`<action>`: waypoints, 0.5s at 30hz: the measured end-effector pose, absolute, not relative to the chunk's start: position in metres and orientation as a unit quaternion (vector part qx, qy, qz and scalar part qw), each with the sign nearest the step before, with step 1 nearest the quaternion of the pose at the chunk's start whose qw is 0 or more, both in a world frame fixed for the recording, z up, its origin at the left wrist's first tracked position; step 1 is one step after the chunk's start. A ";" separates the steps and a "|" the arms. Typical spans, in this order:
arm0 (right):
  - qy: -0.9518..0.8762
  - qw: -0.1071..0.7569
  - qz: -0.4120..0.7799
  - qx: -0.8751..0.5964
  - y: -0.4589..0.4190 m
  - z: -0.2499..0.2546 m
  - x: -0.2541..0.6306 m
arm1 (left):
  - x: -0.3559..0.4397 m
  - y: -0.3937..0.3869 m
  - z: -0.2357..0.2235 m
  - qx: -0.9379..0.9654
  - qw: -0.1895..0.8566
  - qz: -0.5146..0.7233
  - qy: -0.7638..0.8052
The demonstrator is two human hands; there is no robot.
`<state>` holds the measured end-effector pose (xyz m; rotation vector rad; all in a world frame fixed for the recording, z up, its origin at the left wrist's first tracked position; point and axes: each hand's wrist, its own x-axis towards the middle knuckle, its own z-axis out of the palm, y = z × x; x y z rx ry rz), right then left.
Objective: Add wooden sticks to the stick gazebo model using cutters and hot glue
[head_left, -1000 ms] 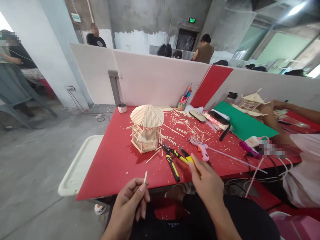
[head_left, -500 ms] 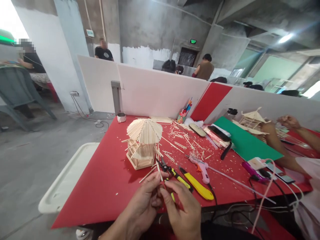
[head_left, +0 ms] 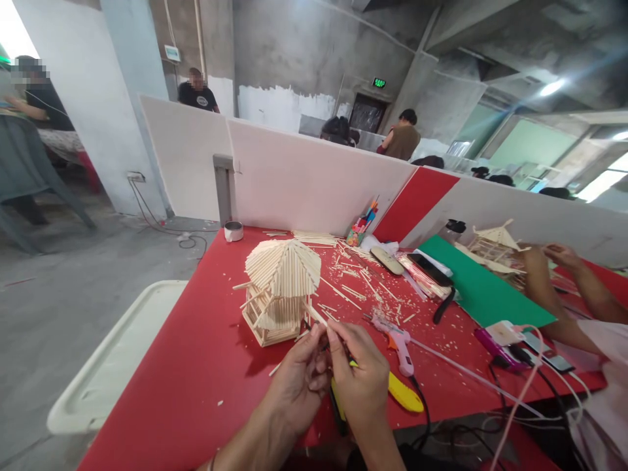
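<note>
My left hand [head_left: 300,373] and my right hand [head_left: 359,369] are close together above the red table, fingertips pinched on a pale wooden stick [head_left: 318,315]. The stick points up and left toward a small wooden-stick pavilion [head_left: 282,268] with a pointed, many-sided roof, standing just beyond my left hand. I cannot tell whether its tip touches the model. Under my right hand a yellow cutter [head_left: 405,394] is partly covered. Yellow-and-black pliers [head_left: 336,407] are mostly hidden by my hands.
A pink glue gun [head_left: 400,341] with a long clear glue stick lies at right. Loose sticks and scraps [head_left: 360,278] litter the back. A green board [head_left: 483,281], a power bank [head_left: 507,350] with cables and a co-worker's arm [head_left: 544,288] are further right. A tape roll [head_left: 233,231] sits back left.
Both hands have moved up and a little right with the stick, nearer the pavilion, and now cover more of the pliers and cutter. The view has shifted slightly.
</note>
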<state>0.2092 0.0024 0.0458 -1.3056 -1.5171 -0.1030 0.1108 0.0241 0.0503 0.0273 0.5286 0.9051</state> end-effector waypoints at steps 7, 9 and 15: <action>-0.676 0.485 -0.062 -0.552 0.020 0.048 0.212 | 0.114 0.035 0.048 0.006 0.873 0.426 0.236; -0.679 0.485 -0.064 -0.547 0.021 0.049 0.211 | 0.116 0.039 0.047 0.001 0.874 0.431 0.225; -0.656 0.514 -0.089 -0.545 0.013 0.059 0.215 | 0.114 0.035 0.044 0.032 0.870 0.441 0.218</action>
